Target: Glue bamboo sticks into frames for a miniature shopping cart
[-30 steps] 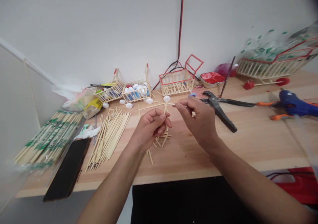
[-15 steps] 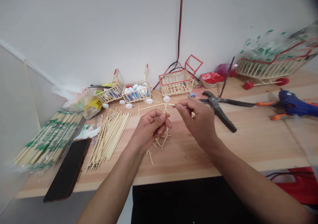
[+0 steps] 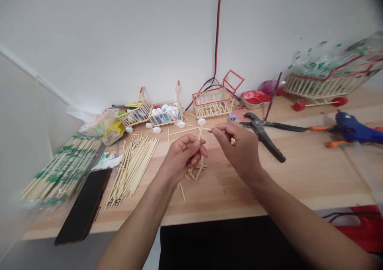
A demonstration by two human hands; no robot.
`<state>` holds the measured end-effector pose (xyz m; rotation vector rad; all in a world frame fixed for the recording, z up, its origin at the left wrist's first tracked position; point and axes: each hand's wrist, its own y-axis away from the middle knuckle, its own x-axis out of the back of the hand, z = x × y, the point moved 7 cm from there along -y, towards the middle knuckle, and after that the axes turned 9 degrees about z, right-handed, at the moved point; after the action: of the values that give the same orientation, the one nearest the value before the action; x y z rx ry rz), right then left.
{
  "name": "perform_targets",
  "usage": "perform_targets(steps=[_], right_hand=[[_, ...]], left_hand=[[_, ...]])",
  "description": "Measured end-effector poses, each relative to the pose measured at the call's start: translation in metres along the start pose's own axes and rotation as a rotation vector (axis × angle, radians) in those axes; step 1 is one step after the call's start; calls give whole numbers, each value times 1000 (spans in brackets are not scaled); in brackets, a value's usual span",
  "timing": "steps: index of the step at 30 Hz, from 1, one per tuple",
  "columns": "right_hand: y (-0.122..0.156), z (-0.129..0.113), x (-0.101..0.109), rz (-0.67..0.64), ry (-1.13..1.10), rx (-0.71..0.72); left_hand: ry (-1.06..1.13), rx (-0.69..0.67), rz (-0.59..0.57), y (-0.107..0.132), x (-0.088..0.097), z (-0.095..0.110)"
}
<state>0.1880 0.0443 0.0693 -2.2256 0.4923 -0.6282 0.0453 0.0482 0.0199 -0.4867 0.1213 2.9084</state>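
Note:
My left hand point(image 3: 183, 154) is closed, its thumb and fingers pinching an upright wooden stick point(image 3: 200, 133) above the table. My right hand point(image 3: 239, 144) pinches the right end of a short wooden stick point(image 3: 206, 129) between thumb and forefinger. The two sticks meet near the left fingertips; whether they are joined I cannot tell. Behind and left of that spot runs a longer thin stick point(image 3: 184, 131). Short cut sticks point(image 3: 198, 171) lie in a small heap under my left hand, partly hidden by it.
Loose wooden sticks point(image 3: 134, 170), a black phone-like slab point(image 3: 83, 206) and packaged sticks point(image 3: 64, 162) lie left. Small stick carts point(image 3: 214, 102) line the wall. Right are black pliers point(image 3: 265, 136), a blue glue gun point(image 3: 350, 128), a red paint dish point(image 3: 255, 98) and a larger cart point(image 3: 323, 88).
The view has tilted slightly, so everything sits a little lower in the picture. Both hands keep the same grips on their sticks.

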Motion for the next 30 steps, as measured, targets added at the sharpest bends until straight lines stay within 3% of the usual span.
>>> perform_targets(steps=[30], right_hand=[[3, 11, -8, -9, -30, -20]], left_hand=[[58, 14, 46, -5, 5, -8]])
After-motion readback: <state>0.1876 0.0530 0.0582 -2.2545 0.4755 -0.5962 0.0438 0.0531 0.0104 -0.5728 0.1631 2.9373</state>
